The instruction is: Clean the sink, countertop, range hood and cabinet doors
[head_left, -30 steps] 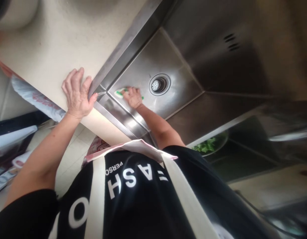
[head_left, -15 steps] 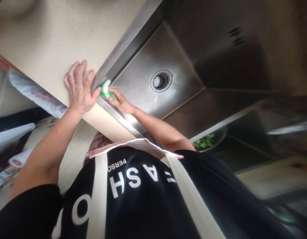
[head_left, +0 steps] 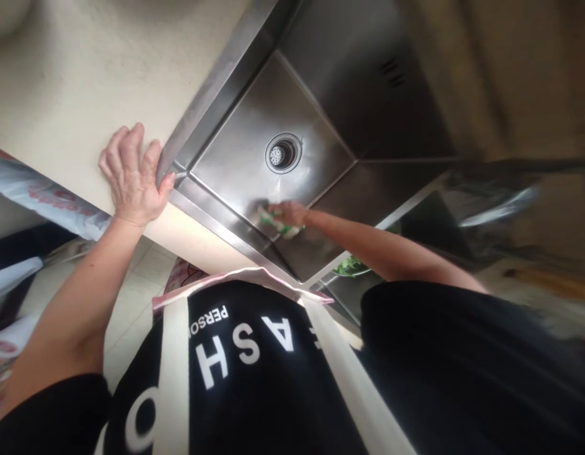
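Note:
My left hand (head_left: 135,174) lies open on the pale countertop (head_left: 107,69), fingers spread, with its thumb over the metal rim at the sink's near left corner. Inside the stainless steel sink (head_left: 235,158), my right hand (head_left: 292,215) is closed on a green and white cloth (head_left: 277,221), somewhat blurred. Hand and cloth are low in the basin, close to its near side. Beyond them is the round drain (head_left: 283,153), with a perforated strainer in it.
Right of this basin, leafy greens (head_left: 351,265) sit in a second sink compartment, partly behind my right arm. A white plastic bag (head_left: 45,196) with red print hangs along the counter's front edge. Overflow slots (head_left: 391,72) mark the far sink wall.
My right hand has moved with the cloth from the sink's near left corner rightward into the basin. The left hand stays on the counter. The whole view has shifted slightly.

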Action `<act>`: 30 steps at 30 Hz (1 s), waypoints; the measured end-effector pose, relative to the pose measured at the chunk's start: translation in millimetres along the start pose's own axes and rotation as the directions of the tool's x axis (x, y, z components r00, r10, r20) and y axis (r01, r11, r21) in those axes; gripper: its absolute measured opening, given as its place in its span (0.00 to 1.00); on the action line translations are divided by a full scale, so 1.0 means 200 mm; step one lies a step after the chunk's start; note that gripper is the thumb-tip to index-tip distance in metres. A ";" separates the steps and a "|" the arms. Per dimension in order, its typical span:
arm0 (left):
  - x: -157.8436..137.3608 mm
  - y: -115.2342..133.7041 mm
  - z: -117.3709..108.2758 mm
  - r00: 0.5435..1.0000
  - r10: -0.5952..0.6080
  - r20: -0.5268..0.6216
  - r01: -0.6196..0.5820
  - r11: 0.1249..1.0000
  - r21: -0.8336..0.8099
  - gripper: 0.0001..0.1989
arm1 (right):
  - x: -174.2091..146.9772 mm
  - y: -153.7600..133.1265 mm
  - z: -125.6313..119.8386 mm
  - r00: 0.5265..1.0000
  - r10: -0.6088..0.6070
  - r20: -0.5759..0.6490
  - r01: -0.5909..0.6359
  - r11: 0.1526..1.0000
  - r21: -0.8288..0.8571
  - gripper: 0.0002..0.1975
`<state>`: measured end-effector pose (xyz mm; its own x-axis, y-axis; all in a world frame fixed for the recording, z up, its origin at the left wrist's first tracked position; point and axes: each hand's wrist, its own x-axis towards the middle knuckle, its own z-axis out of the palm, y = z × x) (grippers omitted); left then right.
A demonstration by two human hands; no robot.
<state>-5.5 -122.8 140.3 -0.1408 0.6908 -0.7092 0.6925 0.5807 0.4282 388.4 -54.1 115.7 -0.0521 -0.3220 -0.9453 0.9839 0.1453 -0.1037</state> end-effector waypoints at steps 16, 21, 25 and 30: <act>-0.01 -0.04 0.00 0.966 0.241 -0.089 -0.215 0.948 0.233 0.40 | 0.28 -0.01 -0.20 0.761 0.246 -0.600 -0.142 0.966 0.216 0.22; -0.01 -0.04 0.00 0.960 0.258 -0.110 -0.225 0.942 0.248 0.39 | 0.10 0.31 -0.53 0.597 0.238 -0.766 -0.165 0.971 0.173 0.26; 0.00 -0.05 0.01 0.962 0.257 -0.097 -0.229 0.946 0.232 0.40 | 0.18 0.33 -0.31 0.712 0.346 -0.610 -0.254 0.938 0.235 0.20; 0.00 -0.05 0.01 0.952 0.280 -0.128 -0.248 0.944 0.219 0.39 | 0.20 0.27 -0.14 0.850 0.196 -0.489 -0.158 0.980 0.118 0.09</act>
<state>-10.9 -130.4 134.7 -0.0309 0.8749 -0.4833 0.8433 0.2823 0.4572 434.2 -32.5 63.4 0.0647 0.2127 -0.9750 0.9930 0.0827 0.0840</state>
